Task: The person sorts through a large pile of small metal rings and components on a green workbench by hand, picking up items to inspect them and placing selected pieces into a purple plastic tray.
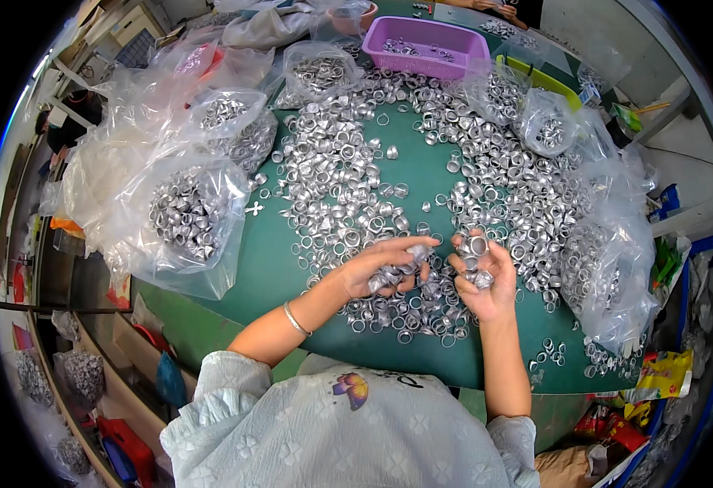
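Note:
Silver metal rings lie in heaps across a green table (263, 244). My left hand (389, 264), with a bangle on its wrist, curls around several of the rings (386, 279) over the near part of the left heap. Close beside it, my right hand (486, 281) is turned palm up, its fingers bent around several more rings (476, 246). The two hands are slightly apart. Below them, a pile of loose rings (409, 315) spreads toward the table's near edge. Fingers partly hide the rings in both hands.
Clear plastic bags of rings stand at the left (186, 213) and right (600, 268). A purple basket (426, 49) holds some rings at the back, beside a yellow-green tray (539, 79). Another person's hands (495, 6) show at the far edge. Colourful packets (657, 382) lie low at right.

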Action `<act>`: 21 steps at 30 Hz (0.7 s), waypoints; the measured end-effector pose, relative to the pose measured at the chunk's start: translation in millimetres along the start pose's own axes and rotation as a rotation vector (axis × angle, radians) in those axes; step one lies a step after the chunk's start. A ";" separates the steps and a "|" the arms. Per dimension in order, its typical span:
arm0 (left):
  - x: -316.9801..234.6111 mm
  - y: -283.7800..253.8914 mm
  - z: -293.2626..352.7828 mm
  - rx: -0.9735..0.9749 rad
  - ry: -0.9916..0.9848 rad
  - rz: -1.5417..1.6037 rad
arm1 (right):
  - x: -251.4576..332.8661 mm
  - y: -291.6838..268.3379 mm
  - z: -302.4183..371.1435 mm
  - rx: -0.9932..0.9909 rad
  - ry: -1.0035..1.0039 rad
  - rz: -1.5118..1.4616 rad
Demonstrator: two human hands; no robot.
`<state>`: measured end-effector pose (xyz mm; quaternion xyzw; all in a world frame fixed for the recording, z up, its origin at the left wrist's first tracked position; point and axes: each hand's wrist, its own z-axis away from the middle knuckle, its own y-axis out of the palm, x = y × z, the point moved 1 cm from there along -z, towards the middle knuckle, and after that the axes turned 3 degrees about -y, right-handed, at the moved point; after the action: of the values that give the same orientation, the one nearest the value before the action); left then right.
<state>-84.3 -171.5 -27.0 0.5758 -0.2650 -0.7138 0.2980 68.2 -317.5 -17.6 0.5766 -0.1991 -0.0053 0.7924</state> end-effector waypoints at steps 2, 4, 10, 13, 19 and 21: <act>4.8 7.3 4.4 -0.088 -0.029 0.122 | -12.2 9.1 -0.6 -0.057 -0.055 0.076; 18.2 13.3 6.0 -0.229 -0.074 0.262 | -24.2 15.8 3.6 -0.045 -0.185 0.219; 35.6 52.1 12.5 -0.263 0.096 0.731 | -51.0 32.7 17.8 -0.070 -1.054 1.344; 51.2 54.3 13.8 -0.158 0.212 0.860 | -66.0 51.3 19.9 0.041 -1.214 1.601; 50.9 57.2 13.7 -0.207 0.351 0.819 | -72.7 50.4 18.2 0.069 -1.085 1.637; 52.5 51.4 11.3 -0.131 0.394 0.799 | -76.2 49.1 19.5 0.063 -1.071 1.693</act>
<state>-97.5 -244.5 -22.5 0.5332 -0.3589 -0.4346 0.6309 -19.2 -300.7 8.8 0.1875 -0.8745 0.3067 0.3256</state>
